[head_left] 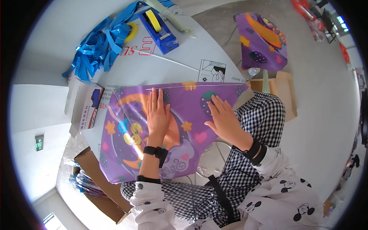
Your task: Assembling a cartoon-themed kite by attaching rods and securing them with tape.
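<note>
A purple sheet [188, 103] with cartoon prints of a moon, stars and hearts lies spread over the board in front of me. Along its far edge runs a thin white rod [218, 85], with a small pale strip across it. My left hand [158, 119] rests flat on the sheet's middle, fingers stretched out, its fingertips at the rod. Palm down, my right hand [225, 122] lies on the right part with fingers spread, just short of the rod. Neither hand grips anything. Another thin rod [125, 115] slants across the sheet's left side.
Beyond the sheet, a blue tape dispenser [165, 41] stands beside a heap of blue ribbon [101, 42] and a bundle of pale sticks [172, 17]. One white rod [168, 60] lies nearby. A similar purple sheet [264, 46] is at far right; cardboard boxes [101, 182] flank me.
</note>
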Demonstrator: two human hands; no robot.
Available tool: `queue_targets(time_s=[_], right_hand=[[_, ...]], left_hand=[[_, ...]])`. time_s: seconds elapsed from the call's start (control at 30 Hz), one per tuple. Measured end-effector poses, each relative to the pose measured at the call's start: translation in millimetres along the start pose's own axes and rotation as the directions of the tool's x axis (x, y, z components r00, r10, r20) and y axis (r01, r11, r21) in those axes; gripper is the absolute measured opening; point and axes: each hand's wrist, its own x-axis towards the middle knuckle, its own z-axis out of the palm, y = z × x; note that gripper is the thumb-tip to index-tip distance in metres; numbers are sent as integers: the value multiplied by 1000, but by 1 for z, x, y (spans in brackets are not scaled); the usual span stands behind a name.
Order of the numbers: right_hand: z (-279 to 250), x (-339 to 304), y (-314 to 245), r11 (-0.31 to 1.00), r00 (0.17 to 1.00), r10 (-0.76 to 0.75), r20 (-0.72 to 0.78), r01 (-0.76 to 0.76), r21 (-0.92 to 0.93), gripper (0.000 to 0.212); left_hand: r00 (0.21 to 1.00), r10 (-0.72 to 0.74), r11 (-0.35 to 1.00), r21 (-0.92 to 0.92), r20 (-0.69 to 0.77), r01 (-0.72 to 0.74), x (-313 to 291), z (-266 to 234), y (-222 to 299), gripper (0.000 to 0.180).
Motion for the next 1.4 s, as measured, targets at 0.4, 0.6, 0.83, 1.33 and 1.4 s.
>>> queue_targets(time_s=[0.4, 0.6, 0.83, 1.33, 1.4], right_hand=[[-13, 37, 29, 965, 970, -240, 40, 242, -96, 36], [-22, 50, 20, 991, 991, -136, 12, 136, 14, 23], [-13, 65, 25, 984, 936, -132, -325, 163, 70, 21], [4, 87, 58, 996, 943, -84, -323, 67, -63, 10], [4, 86, 59, 996, 948, -74, -310, 54, -74, 11]], left_hand=[[992, -46, 994, 102, 114, 35, -12, -25, -16, 57], [992, -25, 992, 123, 120, 11, -6, -19, -6, 59], [996, 31, 994, 98, 85, -39, 8, -21, -11, 60], [983, 72, 974, 201, 170, -106, 15, -22, -16, 60], [983, 68, 978, 181, 172, -100, 15, -21, -17, 60]])
